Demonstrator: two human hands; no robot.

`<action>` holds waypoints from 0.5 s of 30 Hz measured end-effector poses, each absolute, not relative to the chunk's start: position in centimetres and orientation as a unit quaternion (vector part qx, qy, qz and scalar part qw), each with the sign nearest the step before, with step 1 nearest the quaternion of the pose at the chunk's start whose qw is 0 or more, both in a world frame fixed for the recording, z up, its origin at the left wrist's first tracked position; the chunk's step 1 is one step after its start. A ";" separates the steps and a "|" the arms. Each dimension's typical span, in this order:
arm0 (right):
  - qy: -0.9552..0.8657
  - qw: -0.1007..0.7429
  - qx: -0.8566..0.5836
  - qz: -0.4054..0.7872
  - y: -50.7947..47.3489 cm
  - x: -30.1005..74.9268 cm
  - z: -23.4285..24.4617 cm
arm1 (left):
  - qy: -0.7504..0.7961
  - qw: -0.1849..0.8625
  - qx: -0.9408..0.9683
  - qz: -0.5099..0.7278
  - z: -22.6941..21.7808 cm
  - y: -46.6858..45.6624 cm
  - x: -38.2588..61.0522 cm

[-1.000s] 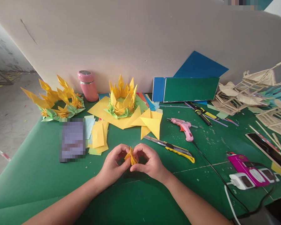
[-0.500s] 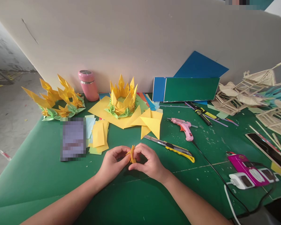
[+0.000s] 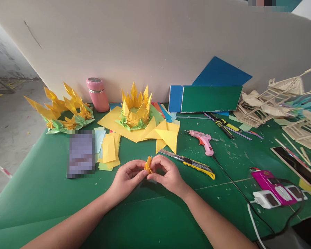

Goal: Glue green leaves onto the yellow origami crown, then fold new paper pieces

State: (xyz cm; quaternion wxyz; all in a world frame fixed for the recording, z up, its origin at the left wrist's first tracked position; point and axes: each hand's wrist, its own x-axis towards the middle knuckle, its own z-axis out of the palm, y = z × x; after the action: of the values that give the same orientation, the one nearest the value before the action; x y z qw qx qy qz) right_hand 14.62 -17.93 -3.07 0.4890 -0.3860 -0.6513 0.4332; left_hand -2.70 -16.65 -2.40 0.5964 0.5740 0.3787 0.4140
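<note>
A small folded piece of yellow-orange paper point(image 3: 148, 165) is held up over the green table between both hands. My left hand point(image 3: 129, 176) pinches it from the left with thumb and fingertips. From the right, my right hand point(image 3: 165, 174) grips its other side, fingers curled behind it. Just beyond the hands lie loose yellow paper sheets point(image 3: 168, 136) and a yellow-handled utility knife point(image 3: 191, 163). Behind those sheets stands a yellow folded-paper crown point(image 3: 136, 110) with green paper leaves at its base.
A second paper crown point(image 3: 67, 114) and a pink flask point(image 3: 97, 95) stand at the back left. On the right are a pink glue gun point(image 3: 202, 141) with its cable, a magenta power strip point(image 3: 273, 188), a phone point(image 3: 295, 166) and wooden stick models point(image 3: 264, 103).
The folded paper has turned and tilted between my fingers, showing a broader face. My right hand has shifted slightly right and up, and the paper has moved a little right.
</note>
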 end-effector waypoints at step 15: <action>-0.696 0.532 -0.385 0.290 -18.1 14.3 -2.5 | 0.379 0.401 0.694 0.463 -3.0 -17.0 -2.6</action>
State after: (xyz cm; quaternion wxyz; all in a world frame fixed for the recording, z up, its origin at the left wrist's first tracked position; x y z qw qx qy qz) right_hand 14.27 -18.13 -2.51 0.5318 -0.3851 -0.6961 0.2904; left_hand -2.62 -16.96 -2.98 0.4009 0.6937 0.3787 0.4632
